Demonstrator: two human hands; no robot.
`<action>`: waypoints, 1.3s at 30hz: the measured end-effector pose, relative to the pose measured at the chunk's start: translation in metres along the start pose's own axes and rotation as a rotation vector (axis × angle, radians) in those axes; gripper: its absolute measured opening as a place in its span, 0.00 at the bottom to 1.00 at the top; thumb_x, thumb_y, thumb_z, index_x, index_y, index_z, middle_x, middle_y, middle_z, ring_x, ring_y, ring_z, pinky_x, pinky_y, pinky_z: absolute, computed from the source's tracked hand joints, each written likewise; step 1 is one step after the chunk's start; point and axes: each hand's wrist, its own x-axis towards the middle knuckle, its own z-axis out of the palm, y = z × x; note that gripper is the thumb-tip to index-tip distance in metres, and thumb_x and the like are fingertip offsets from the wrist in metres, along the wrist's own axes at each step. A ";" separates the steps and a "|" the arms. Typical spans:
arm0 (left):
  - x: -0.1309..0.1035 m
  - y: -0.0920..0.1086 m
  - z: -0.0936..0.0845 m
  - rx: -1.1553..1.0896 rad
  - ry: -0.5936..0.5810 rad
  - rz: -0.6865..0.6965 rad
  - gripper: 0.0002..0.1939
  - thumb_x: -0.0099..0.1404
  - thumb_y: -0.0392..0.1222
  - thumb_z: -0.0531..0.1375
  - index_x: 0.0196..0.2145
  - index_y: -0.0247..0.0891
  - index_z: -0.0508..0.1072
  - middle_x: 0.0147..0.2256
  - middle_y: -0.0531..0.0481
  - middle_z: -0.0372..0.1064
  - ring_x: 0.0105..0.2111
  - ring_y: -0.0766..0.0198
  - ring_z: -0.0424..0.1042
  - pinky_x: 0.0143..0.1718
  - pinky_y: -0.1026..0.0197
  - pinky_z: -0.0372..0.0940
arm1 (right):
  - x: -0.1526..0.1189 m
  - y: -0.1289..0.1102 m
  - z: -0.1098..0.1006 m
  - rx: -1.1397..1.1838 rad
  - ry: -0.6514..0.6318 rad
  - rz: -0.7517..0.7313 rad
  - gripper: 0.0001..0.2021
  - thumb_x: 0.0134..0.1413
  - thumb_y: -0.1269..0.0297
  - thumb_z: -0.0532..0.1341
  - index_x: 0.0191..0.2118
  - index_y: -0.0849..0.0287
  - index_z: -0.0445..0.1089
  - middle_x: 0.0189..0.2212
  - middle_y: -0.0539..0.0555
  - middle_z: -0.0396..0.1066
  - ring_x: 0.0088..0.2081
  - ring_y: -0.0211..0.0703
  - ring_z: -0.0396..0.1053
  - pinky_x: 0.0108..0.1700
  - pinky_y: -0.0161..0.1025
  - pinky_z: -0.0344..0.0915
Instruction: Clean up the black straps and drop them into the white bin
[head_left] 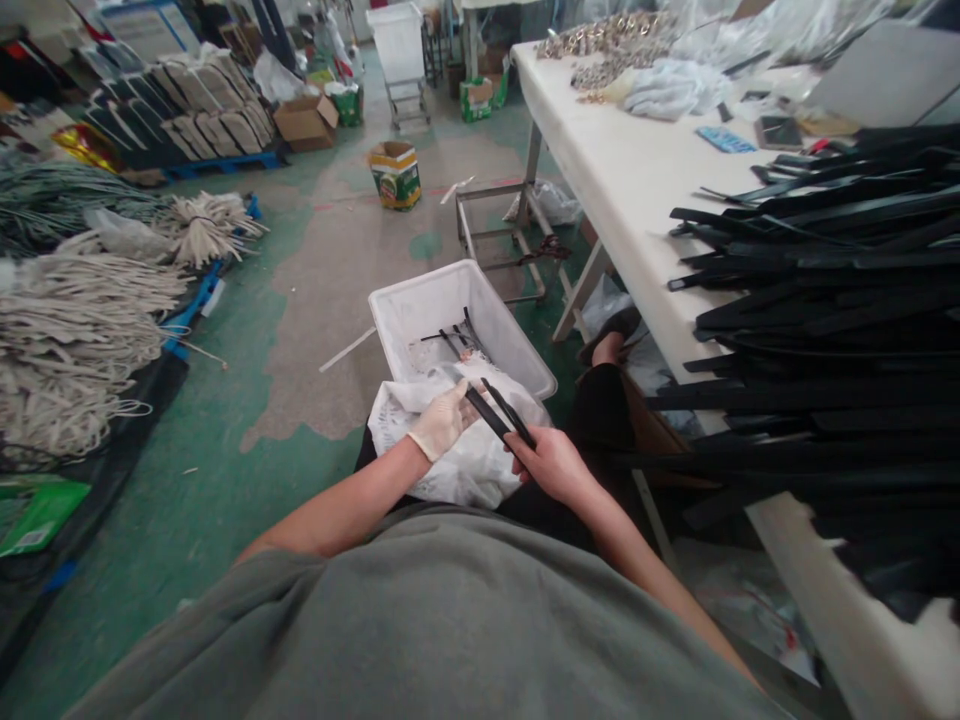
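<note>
My right hand [556,466], bare, is closed around a flat black strip [489,413] over my lap. A second, narrower black length [508,410] runs beside it; I cannot tell whether it is the same strip folded. My left hand [439,420], in a pale glove, pinches the strip's far end. Under both hands a white cloth or sack [469,470] covers my lap and reaches over the near rim of a white plastic bin [517,335]. A few thin black pieces [450,342] lie in the bin.
To the right, a white table [600,165] bears a large pile of black strips [825,330]. A metal frame [491,235] stands beyond the bin. Bundles of beige cord [82,330] lie at left. A green-and-yellow carton [395,177] stands on the floor. Someone's foot [609,345] shows under the table.
</note>
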 end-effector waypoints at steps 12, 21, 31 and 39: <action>0.006 -0.006 0.000 -0.004 -0.182 -0.090 0.17 0.69 0.50 0.58 0.37 0.32 0.76 0.37 0.41 0.77 0.34 0.59 0.76 0.38 0.60 0.70 | 0.008 0.005 0.008 0.267 0.090 -0.022 0.17 0.61 0.52 0.55 0.32 0.60 0.70 0.17 0.48 0.69 0.16 0.35 0.67 0.20 0.29 0.61; 0.025 -0.006 -0.017 -0.182 0.187 -0.008 0.07 0.70 0.39 0.57 0.35 0.34 0.72 0.26 0.51 0.73 0.24 0.68 0.73 0.33 0.66 0.68 | -0.022 0.018 0.017 0.054 -0.091 0.065 0.15 0.63 0.54 0.54 0.32 0.59 0.70 0.18 0.49 0.71 0.18 0.37 0.68 0.23 0.31 0.59; 0.015 0.007 0.017 -0.117 0.004 0.350 0.09 0.69 0.43 0.59 0.32 0.36 0.70 0.23 0.55 0.66 0.24 0.68 0.69 0.35 0.64 0.66 | -0.002 0.008 0.021 -0.002 0.029 -0.015 0.16 0.64 0.54 0.51 0.30 0.57 0.67 0.19 0.49 0.71 0.19 0.37 0.68 0.26 0.33 0.59; 0.021 -0.036 -0.012 -0.243 0.116 -0.040 0.15 0.72 0.38 0.53 0.27 0.34 0.68 0.22 0.52 0.66 0.21 0.68 0.67 0.28 0.65 0.66 | -0.007 0.015 0.031 -0.085 -0.047 0.006 0.16 0.63 0.56 0.51 0.28 0.58 0.66 0.18 0.50 0.70 0.20 0.38 0.67 0.25 0.33 0.57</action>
